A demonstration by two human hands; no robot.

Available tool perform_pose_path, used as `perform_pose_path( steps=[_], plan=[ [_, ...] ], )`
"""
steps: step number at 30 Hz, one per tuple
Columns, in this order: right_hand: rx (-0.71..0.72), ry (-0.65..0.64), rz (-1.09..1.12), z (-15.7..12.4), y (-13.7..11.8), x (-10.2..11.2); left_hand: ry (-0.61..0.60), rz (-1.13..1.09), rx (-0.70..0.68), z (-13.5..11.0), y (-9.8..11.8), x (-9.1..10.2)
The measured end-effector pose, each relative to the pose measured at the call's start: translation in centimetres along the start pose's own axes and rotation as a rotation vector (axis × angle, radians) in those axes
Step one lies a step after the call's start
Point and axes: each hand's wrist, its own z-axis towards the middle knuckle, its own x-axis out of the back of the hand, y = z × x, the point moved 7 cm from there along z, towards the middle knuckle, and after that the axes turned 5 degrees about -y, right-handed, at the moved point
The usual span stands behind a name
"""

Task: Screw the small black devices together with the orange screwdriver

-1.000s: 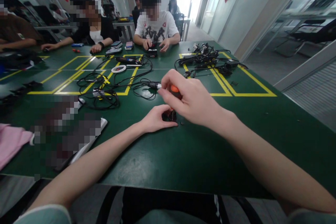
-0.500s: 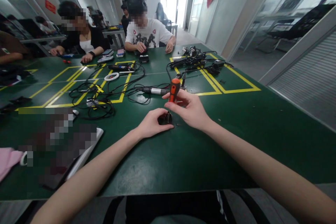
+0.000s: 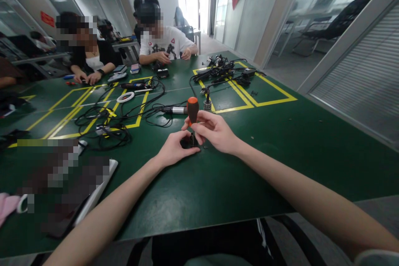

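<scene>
One screwdriver, shaft down, long axis near vertical (orange-capped).

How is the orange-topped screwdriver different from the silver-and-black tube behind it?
The screwdriver stands upright; the tube lies on the table. The screwdriver's handle is orange and dark; the tube is silver and black. The right hand holds the screwdriver; no hand holds the tube. Both are long and narrow.

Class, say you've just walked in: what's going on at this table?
The person's right hand holds a screwdriver upright, its shaft pointing down at a small dark part that the left hand holds on the green table. Black cables lie in loops beyond the left hand, and a cable pile lies farther right. A co-worker sits opposite.
</scene>
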Motion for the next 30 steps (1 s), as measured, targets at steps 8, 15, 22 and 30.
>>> perform_pose_path(
  steps=[8,15,22,30],
  plan=[
    [-0.012,0.023,-0.014,0.1,0.6,0.9,0.104,-0.244,-0.167,0.2,-0.3,1.0],
    [-0.031,0.051,-0.011,0.2,1.2,0.9,0.28,-0.335,-0.408,1.1,4.7,5.6],
    [0.027,0.045,-0.208,0.1,0.6,1.1,0.116,-0.186,-0.417,2.3,11.9,7.5],
    [-0.089,-0.296,-0.541,-1.5,3.7,1.6,0.08,-0.106,-0.35,2.4,12.3,9.3]
  ],
)
